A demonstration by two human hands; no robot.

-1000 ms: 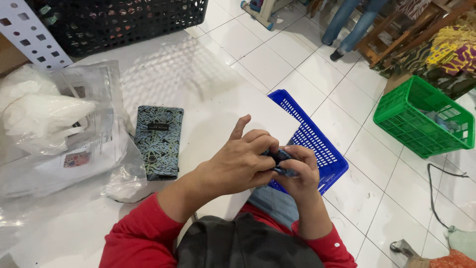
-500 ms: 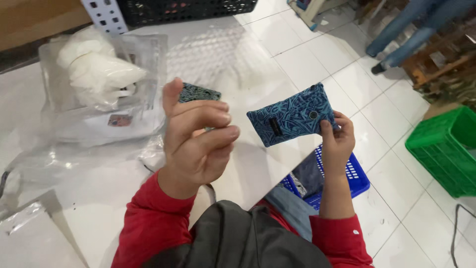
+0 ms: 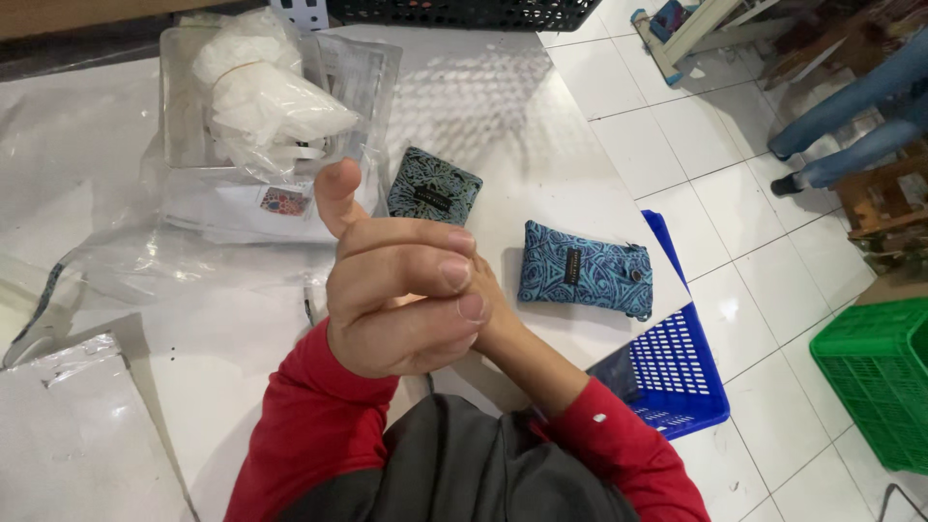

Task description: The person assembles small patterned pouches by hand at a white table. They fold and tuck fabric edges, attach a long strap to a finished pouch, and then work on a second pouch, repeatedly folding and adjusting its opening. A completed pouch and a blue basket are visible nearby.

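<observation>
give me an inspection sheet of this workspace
surface: white table, partly under clear plastic sheets
job's things: blue patterned pouch and dark green patterned pouch, both flat, apart
clutter: clear bag of white stuffing
grippers: left hand raised and curled, empty; right hand mostly hidden behind it
cables: dark cable on floor at bottom right
surroundings: blue basket, green crate, black crate, another person's legs

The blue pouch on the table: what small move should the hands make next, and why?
Probably the right hand should reach out to the blue pouch. It lies flat on the white table, apart from both hands, beside the dark pouch. The left hand holds nothing that can be seen.
</observation>
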